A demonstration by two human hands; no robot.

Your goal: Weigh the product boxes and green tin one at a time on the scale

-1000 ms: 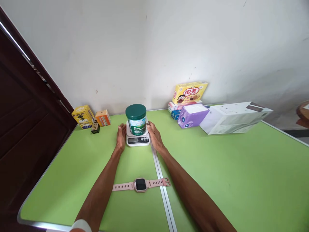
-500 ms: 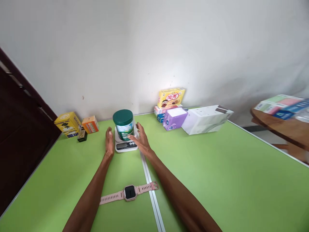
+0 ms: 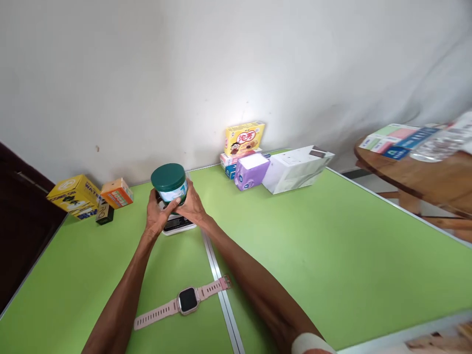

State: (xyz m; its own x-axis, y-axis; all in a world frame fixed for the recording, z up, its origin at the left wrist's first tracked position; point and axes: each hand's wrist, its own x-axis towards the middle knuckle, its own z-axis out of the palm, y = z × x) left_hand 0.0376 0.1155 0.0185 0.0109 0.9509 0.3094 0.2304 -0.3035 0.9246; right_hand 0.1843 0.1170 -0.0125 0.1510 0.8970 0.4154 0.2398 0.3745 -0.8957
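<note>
A round tub with a dark green lid point(image 3: 168, 177) and a green, white and blue label is gripped between both hands over a white digital kitchen scale point(image 3: 179, 229). My left hand point(image 3: 156, 214) wraps its left side, thumb across the front. On the right side my right hand point(image 3: 192, 203) curls round it, its thumb meeting the left one. Whether the tub's base touches the scale is hidden by the hands. Closer to me, a pink smartwatch point(image 3: 188, 300) lies flat with its strap stretched out, across a metal table seam.
On the left stand a yellow box point(image 3: 75, 196), an orange box point(image 3: 117, 192) and a small black box point(image 3: 104, 214). Against the wall are a yellow snack box point(image 3: 244, 139), a purple tissue pack point(image 3: 252, 171) and a white box point(image 3: 298, 169). A round wooden table point(image 3: 405, 174) stands at the right.
Both hands have closed in from beside the tub and now grip it. The tub sits higher against the scale. The whole view has shifted, with the camera turned rightward.
</note>
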